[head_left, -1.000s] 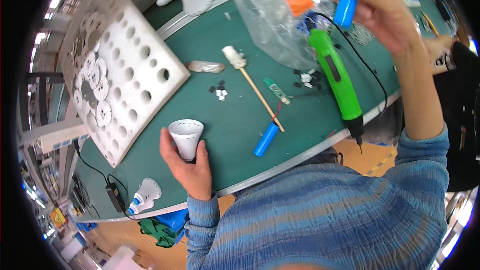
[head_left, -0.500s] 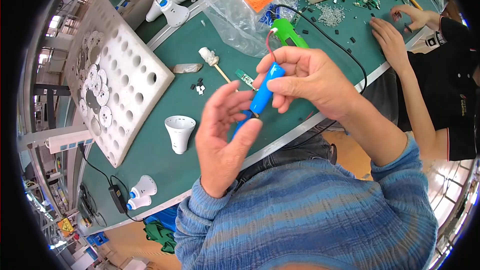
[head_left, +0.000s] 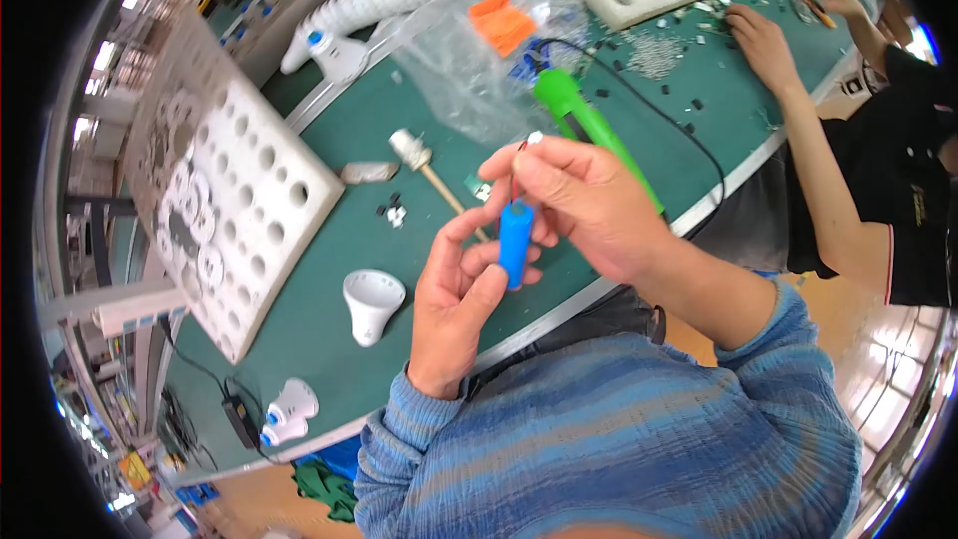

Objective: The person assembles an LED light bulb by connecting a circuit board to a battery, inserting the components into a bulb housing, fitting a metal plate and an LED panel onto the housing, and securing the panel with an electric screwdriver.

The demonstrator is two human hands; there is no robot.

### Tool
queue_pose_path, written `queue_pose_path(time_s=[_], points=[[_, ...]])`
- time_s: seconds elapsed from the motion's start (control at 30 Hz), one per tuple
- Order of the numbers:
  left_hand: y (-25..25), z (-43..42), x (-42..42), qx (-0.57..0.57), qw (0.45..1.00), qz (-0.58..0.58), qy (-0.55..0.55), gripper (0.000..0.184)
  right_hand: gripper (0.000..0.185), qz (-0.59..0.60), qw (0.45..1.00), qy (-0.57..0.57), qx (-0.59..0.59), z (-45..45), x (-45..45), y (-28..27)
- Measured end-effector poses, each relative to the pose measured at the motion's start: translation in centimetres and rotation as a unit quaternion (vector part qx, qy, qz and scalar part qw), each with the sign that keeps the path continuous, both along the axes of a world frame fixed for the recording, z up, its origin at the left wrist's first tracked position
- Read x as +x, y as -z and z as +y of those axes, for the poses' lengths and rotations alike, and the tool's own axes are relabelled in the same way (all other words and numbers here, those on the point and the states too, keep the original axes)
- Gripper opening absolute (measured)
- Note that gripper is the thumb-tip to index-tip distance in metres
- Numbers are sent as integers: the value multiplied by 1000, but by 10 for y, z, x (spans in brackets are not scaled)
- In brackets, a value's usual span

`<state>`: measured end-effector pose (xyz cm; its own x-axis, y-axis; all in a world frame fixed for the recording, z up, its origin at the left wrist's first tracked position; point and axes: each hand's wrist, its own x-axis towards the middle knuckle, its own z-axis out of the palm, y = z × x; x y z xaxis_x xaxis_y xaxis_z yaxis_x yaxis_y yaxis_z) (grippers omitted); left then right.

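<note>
A blue cylindrical battery [head_left: 515, 245] stands nearly upright between my hands above the bench. My left hand [head_left: 456, 304] is closed around its lower part, thumb in front. Thin dark and red wires rise from its top to a small white connector [head_left: 534, 139]. My right hand [head_left: 599, 205] pinches these wires between thumb and forefinger, just above the battery. Behind my fingers, a small green circuit board [head_left: 480, 186] is partly hidden. A wooden stick with a white wrapped head [head_left: 409, 149] lies behind my left hand.
A green tool [head_left: 589, 120] with a black cord lies behind my right hand. A white lamp housing [head_left: 373, 305] stands left. A perforated white foam board [head_left: 259, 205] leans farther left. Beyond are a clear plastic bag [head_left: 439, 70] and a co-worker's hands [head_left: 763, 45] at right.
The battery has turned more upright and sits lower, now in my left hand's grip. My right hand has moved from the battery's body to its wires. The co-worker's hands have shifted slightly.
</note>
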<state>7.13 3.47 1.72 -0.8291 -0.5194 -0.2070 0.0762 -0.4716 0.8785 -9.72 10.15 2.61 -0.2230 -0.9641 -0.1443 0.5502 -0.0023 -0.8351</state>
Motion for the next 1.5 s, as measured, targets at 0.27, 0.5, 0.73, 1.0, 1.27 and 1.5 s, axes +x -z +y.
queue_pose_path(time_s=[0.27, 0.5, 0.73, 1.0, 1.27, 1.5], points=[[3, 3, -24, 89, 992, 35, 85, 59, 24, 15, 991, 130, -37, 12, -3, -3], [-4, 15, -57, 55, 989, 35, 132, 53, 23, 33, 976, 215, -32, 38, -14, -17], [-22, -5, -104, -254, 961, -20, 109, 38, 16, 182, 905, 353, -150, 71, -56, -7], [-12, -56, -186, -632, 762, -134, 50, 14, 14, 210, 921, 325, -37, 94, -65, -2], [7, -58, -230, -832, 468, -254, 152, 21, 13, 274, 904, 327, 27, 95, -69, 6], [23, -66, -231, -808, 524, -244, 113, 14, 12, 240, 918, 314, 21, 91, -71, 12]])
